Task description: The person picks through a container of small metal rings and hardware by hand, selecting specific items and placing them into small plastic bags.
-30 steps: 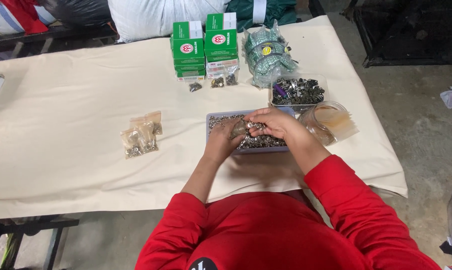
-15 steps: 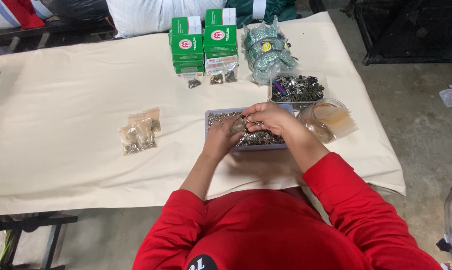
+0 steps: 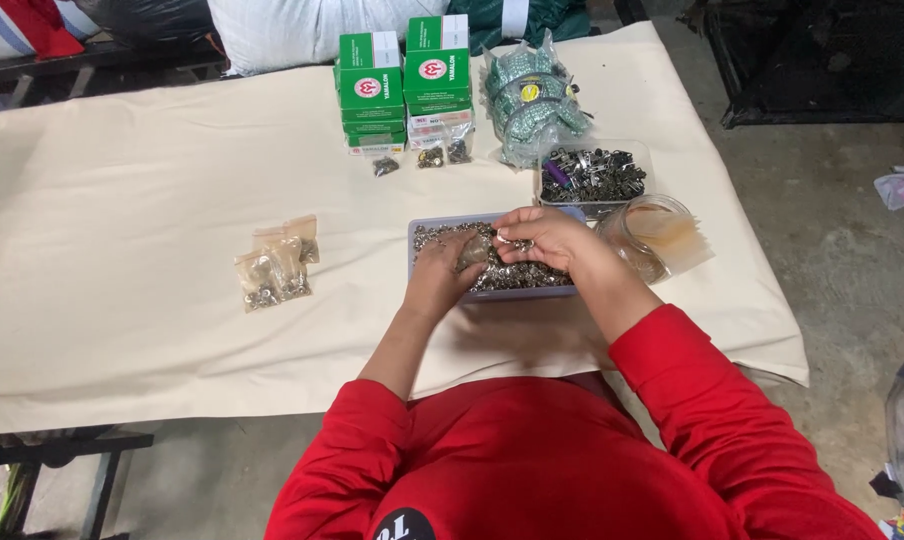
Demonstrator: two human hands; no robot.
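Head view: both hands are seen over a shallow grey tray [image 3: 418, 262] of small metal parts [image 3: 532, 276], set near the table's front edge at about 6 o'clock from the green box stacks.

Left hand [image 3: 442, 275] is curled shut around a small clear bag [image 3: 472, 254], its mouth turned toward the right hand. Right hand [image 3: 547, 238] is pinched closed at the fingertips, at 3 o'clock of the bag and touching it; a few parts seem to be held, though what exactly sits in the pinch cannot be told.

Surroundings:
- Filled small bags [image 3: 275, 268] are laid at 9 o'clock of the tray, well apart.
- Clear tub of darker parts [image 3: 592, 172] at 1 o'clock, a round clear container [image 3: 640, 238] with flat empty bags at 3 o'clock, just beside the tray.
- Green boxes [image 3: 404, 75] and a bundle of packets [image 3: 530, 95] at 12 o'clock.
- Cream cloth [image 3: 122, 230] is spread over the table.

Risks, as judged:
- Parts could be dropped past the bag mouth if it sags shut; most would be caught by the tray below.
- Tray sits close to the front edge; a forearm nudge could push it over and parts would be scattered on the floor.
- The thin bag could be punctured by sharp parts if squeezed hard.
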